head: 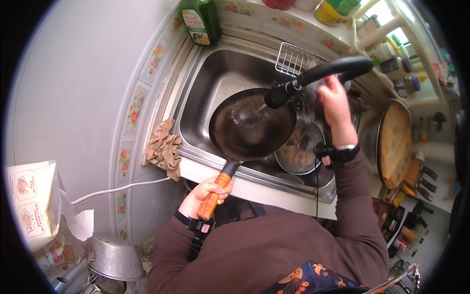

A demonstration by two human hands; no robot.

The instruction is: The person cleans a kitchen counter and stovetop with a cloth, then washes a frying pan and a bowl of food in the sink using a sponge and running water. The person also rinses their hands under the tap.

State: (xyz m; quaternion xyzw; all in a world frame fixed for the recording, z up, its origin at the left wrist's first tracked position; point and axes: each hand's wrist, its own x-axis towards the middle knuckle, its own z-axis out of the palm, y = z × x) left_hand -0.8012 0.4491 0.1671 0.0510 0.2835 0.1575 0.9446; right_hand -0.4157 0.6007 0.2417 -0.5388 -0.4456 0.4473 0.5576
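My left hand grips the orange wooden handle of a dark wok. The wok is over the steel sink, with some water in its bowl. Above its right side hangs a black faucet, from whose spray head a thin stream runs into the wok. Beside the faucet's neck is my right hand, slightly blurred. A blurred bundle of pale strands shows just left of its fingers; whether the hand holds it or touches the faucet is unclear.
A metal bowl with water and food pieces sits right of the wok, partly hidden. A wire rack hangs at the sink's back. A brown rag lies at the left rim, dish soap behind. A wooden board stands right.
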